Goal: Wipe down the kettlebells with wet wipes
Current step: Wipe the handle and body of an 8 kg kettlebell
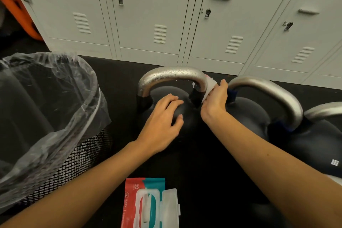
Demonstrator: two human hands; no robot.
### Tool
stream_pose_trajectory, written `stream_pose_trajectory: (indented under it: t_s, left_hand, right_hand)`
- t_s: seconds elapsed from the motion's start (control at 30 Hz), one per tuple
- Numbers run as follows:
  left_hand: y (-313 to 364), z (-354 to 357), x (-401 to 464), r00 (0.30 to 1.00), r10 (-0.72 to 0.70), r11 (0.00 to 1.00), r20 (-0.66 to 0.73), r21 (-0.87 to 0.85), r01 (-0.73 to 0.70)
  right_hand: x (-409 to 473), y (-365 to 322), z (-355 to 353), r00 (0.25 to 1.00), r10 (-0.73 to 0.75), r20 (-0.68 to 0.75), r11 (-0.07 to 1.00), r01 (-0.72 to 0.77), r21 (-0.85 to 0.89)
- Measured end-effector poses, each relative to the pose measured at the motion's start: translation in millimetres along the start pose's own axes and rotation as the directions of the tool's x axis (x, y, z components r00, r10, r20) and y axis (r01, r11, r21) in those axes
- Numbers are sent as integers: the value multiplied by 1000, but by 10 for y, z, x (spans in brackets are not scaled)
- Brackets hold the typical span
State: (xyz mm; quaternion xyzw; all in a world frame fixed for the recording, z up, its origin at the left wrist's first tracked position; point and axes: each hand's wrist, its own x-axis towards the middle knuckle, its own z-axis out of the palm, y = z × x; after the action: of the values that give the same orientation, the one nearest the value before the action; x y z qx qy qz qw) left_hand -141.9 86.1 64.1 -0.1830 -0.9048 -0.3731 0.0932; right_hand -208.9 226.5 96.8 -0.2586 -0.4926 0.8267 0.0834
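Wiping kettlebell handle, wipes pack nearest.

Wet wipes pack [148, 203] on dark floor, lid flipped open. Left hand [162, 122] flat on black kettlebell [185, 116] body, fingers relaxed & spread. Right hand [215, 101] pinches white wipe [208, 87] against right leg of wet silver handle [172, 76]. Lined mesh bin [79, 153] to the left, 2nd kettlebell [249, 113] to the right, lockers [166, 15] behind.

Three kettlebells [172, 109] [259, 109] [318, 135], one wipe pack [148, 205], one bin [46, 116].
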Motion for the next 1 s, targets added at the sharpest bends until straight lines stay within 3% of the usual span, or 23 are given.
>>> stream_pose_trajectory:
  t_s: [0.17,0.33,0.5,0.7,0.83,1.0]
  left_hand:
    - [-19,89,30,1000,-12,999,-14,34,13]
    - [-54,148,42,1000,2,997,-31,80,1]
    - [-43,140,85,994,-15,998,-109,61,22]
    - [123,97,191,978,-128,991,-166,-61,119]
    - [334,103,190,987,-105,973,-124,-219,76]
    - [702,29,297,980,-188,828,-72,-547,118]
  right_hand:
    - [115,-20,-28,999,22,-48,998,-25,-49]
    - [78,92,-63,999,44,19,974,-38,-222]
    - [14,108,-66,997,50,58,982,-38,-187]
    - [-123,-173,-115,997,62,36,990,-57,-128]
    - [-207,-463,-158,998,55,7,997,-55,-52]
    - [-379,-839,-327,993,97,71,994,-94,-48]
